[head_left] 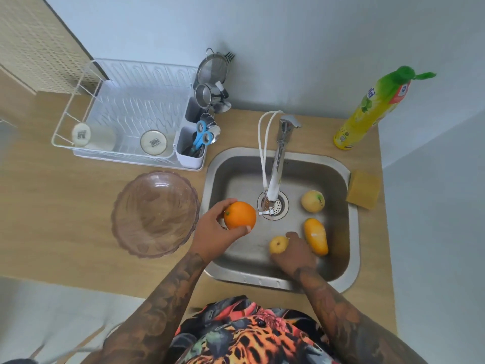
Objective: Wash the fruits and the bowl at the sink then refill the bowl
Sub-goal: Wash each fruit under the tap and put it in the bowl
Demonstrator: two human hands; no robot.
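Head view: left hand closed around orange above sink, near its left rim. Right hand down in the basin, curled on small yellow fruit; how firm that grip is, impossible to tell. Mango and pale round fruit lying right of the drain. Glass bowl empty on counter, left of sink. Probably smooth, slick when wet, fairly light: best cupped round the widest part. Bowl likely fragile; best taken by the rim with both hands.

left hand gripping orange, over sink
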